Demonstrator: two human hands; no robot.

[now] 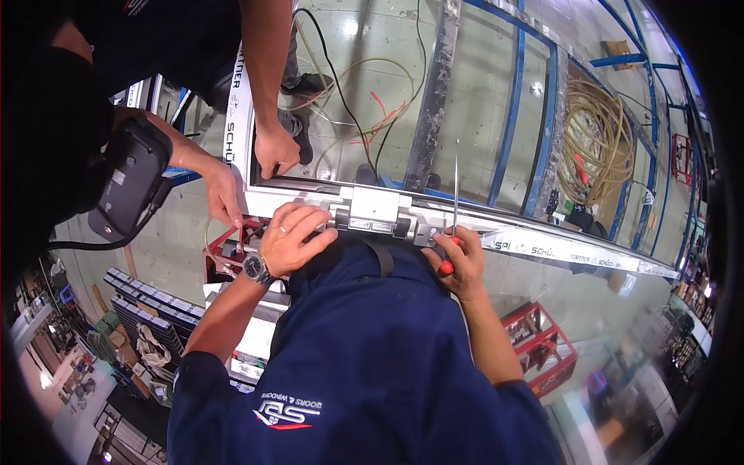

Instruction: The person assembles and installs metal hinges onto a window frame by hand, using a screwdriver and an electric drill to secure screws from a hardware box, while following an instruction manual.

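Observation:
A white window or door frame profile (542,246) with printed film crosses in front of my waist, and a hinge-like metal fitting (375,208) sits on it. My left hand (293,240), with a ring and a wristwatch, lies on the profile just left of the fitting, fingers stretched out. In my right hand (465,271) is a screwdriver (456,182), its thin shaft pointing up and away and its red handle partly hidden by my fingers. That hand is beside the profile, right of the fitting. Another person's hands (277,149) touch the frame's corner at left.
A blue metal rack (504,124) stands beyond the frame, with a coiled hose (597,132) on its right. Cables and a hose cross the floor (372,39). Red crates (542,345) stand at lower right, and stacked profiles (151,302) lie at left.

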